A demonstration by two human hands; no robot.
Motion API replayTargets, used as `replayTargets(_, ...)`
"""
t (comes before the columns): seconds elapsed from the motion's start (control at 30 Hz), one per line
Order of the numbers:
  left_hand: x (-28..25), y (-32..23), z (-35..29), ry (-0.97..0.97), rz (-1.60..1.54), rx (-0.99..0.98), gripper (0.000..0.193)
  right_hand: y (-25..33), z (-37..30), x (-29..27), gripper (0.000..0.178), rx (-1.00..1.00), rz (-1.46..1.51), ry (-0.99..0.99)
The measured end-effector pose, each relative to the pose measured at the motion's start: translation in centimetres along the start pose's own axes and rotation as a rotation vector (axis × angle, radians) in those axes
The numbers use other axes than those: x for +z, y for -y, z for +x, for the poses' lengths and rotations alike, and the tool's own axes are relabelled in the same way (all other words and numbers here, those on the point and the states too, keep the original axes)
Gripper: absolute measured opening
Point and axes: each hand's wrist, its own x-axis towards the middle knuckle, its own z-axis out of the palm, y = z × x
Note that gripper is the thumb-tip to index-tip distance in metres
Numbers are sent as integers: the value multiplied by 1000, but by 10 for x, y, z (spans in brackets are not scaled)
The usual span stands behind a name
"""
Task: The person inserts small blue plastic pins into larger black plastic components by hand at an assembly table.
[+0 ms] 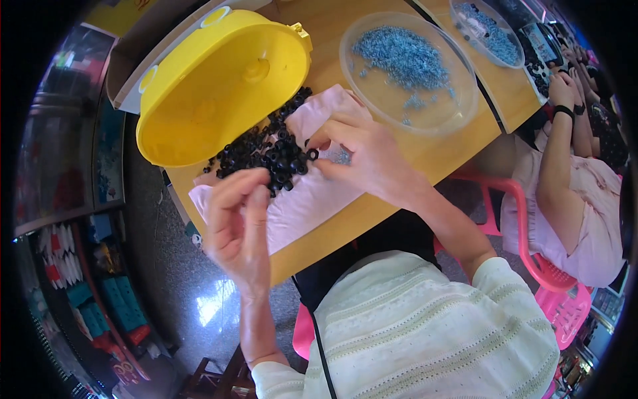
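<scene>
A heap of small black ring-shaped parts (pixel 279 159) lies on a pale pink cloth (pixel 296 216) on the table in front of me. My right hand (pixel 372 156) comes in over the heap's right side, with a black ring-shaped part (pixel 312 154) pinched between thumb and forefinger. Some small clear bluish pieces (pixel 341 155) show in the gap behind those fingertips. At the heap's near left edge is my left hand (pixel 239 223), its fingers bent and drawn together. Whatever its fingertips hold, if anything, cannot be made out.
Tipped on its side, a yellow tub (pixel 199 120) opens toward the heap. A clear round tray (pixel 465 110) holds small blue pieces; a similar tray (pixel 462 33) stands farther right. Another person's arm (pixel 561 153) reaches over the table there, beside a pink chair (pixel 525 219). Shelves (pixel 86 279) stand left.
</scene>
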Motion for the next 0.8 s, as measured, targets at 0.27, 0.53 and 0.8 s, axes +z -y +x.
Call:
replayTargets(0.27, 15, 26, -58, 124, -632, -533, 16, 21, -39, -9, 22, 57, 461, 174)
replayTargets(0.53, 13, 23, -72, 167, -535, -515, 18, 26, -64, 6, 26, -150, 237, 45)
replayTargets(0.8, 10, 28, -67, 199, -329, -597, 18, 18, -78, 9, 24, -103, 171, 45)
